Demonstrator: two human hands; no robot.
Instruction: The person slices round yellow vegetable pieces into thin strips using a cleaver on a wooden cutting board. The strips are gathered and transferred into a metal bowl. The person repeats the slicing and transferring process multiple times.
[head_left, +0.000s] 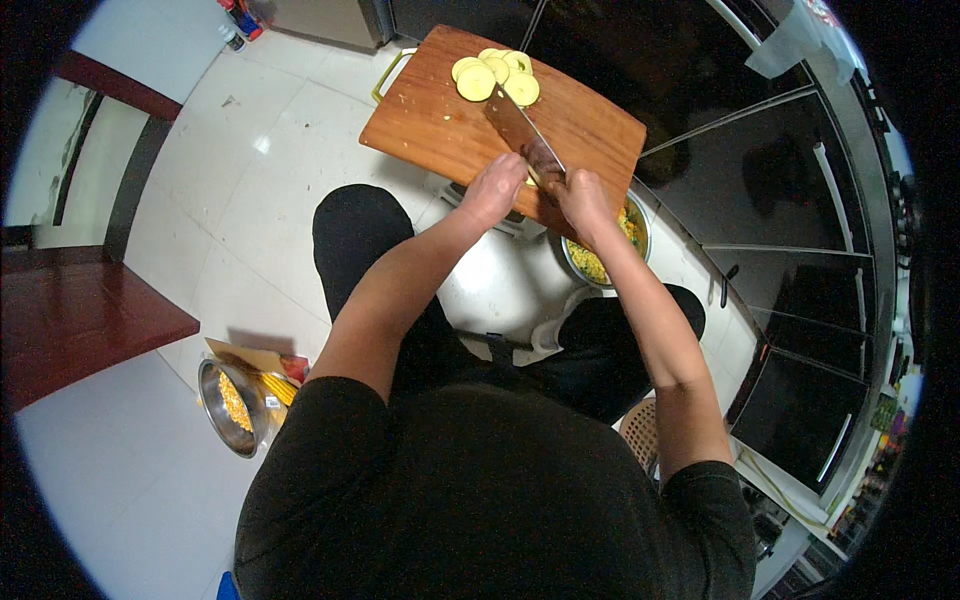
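Observation:
In front of me is a wooden cutting board (427, 97), raised above the tiled floor. My right hand (583, 199) grips the handle of a broad kitchen cleaver (525, 135), whose blade points towards the far side of the board. Beside the blade, my left hand (496, 187) rests with bent fingers near the board's close edge. A small pale yellow piece of food (531, 180) shows between the fingers and the blade, mostly hidden. Several round, pale yellow vegetable slices (475, 82) lie overlapping near the far edge, by the cleaver's tip.
A metal bowl of chopped yellow and green food (589, 262) sits partly under the board's right side. Dark cabinets (772, 187) line the right. At lower left stands a steel bowl (255, 416) with corn kernels, next to corn cobs (279, 388). A perforated basket (640, 433) is by my right side.

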